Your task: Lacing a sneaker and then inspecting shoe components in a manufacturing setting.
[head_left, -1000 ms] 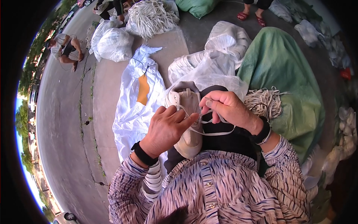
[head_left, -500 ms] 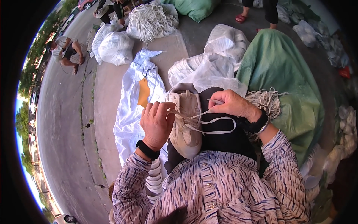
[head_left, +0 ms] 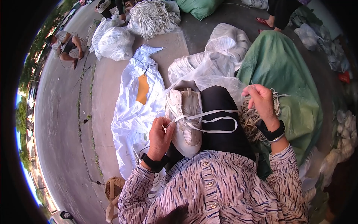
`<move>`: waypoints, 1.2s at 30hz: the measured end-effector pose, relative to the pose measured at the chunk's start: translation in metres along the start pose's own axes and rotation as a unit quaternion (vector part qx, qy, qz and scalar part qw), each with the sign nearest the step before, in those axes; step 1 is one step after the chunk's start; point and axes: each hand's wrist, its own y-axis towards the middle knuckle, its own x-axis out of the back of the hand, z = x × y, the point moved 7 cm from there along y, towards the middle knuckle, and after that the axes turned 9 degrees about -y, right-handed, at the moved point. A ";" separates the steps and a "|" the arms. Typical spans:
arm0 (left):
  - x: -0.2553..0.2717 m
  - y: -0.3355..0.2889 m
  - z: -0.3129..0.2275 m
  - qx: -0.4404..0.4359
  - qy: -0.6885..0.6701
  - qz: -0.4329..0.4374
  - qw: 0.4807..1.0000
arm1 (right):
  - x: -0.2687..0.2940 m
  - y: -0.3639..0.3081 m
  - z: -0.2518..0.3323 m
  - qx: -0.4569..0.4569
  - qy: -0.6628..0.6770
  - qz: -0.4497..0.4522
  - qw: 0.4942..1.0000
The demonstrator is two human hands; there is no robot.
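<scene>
A white and beige sneaker (head_left: pixel 191 106) lies across my lap, its toe toward me. Thin pale shoelaces (head_left: pixel 212 114) cross its eyelets and trail in a loop to the right over my dark trousers (head_left: pixel 220 141). At the shoe's left edge my left hand (head_left: pixel 161 136) is closed in a pinch on the lace. My right hand (head_left: pixel 260 104) is raised to the right of the shoe, apart from it, fingers curled together; a slim pale tip shows by them, too small to name. Below that hand lies a bundle of loose laces (head_left: pixel 253 121).
A green sack (head_left: pixel 285 86) stands at my right. White wrapped bundles (head_left: pixel 201 67) lie ahead. A white plastic sheet (head_left: pixel 128 108) spreads on the left, a wicker basket (head_left: pixel 112 188) near me. Farther off are a lace heap (head_left: pixel 153 18) and a crouching person (head_left: pixel 67 46).
My right hand has moved right and slightly up, away from the shoe, and the lace now lies across my lap. My left hand has dropped a little lower along the shoe's side.
</scene>
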 end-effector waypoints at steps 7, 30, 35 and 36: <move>0.002 0.010 -0.023 -0.004 -0.180 -0.032 0.983 | -0.122 -0.082 0.050 0.011 -0.009 0.355 0.935; 0.185 0.091 -0.024 0.023 -0.475 -0.185 0.860 | -0.099 -0.032 0.051 0.099 -0.031 0.079 0.991; 0.193 0.089 -0.021 0.034 -0.450 -0.212 0.867 | -0.122 -0.036 0.032 -0.125 0.266 0.233 0.927; 0.195 0.090 -0.017 0.044 -0.441 -0.220 0.869 | -0.126 -0.042 0.025 -0.173 0.209 0.287 0.919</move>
